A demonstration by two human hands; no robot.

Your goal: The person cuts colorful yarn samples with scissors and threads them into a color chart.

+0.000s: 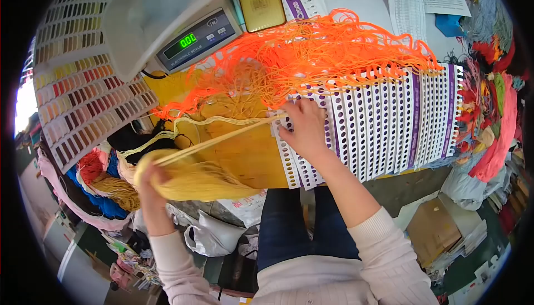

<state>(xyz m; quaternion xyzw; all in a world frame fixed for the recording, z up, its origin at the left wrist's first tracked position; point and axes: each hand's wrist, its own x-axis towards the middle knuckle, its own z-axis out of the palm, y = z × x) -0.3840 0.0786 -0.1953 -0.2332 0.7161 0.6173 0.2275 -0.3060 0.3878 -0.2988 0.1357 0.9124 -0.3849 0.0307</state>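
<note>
My left hand [151,185] is closed around a skein of yellow thread [200,178], which is smeared by motion and fans out to the right. From it a taut yellow strand [222,137] runs up to my right hand [306,127]. The fingers of my right hand pinch the strand's end at the left edge of the white punched cards [361,130]. Orange threads [334,49] lie loose over the top of the cards, many along their upper edge. A pale yellow strand [217,120] lies on the wooden table [250,163].
An electronic scale [197,41] with a white tray [161,10] stands at the upper left beside a yellow phone [260,6]. A thread colour chart [83,77] is at the left. Coloured skeins [111,191] hang lower left; more yarn [495,121] lies at the right.
</note>
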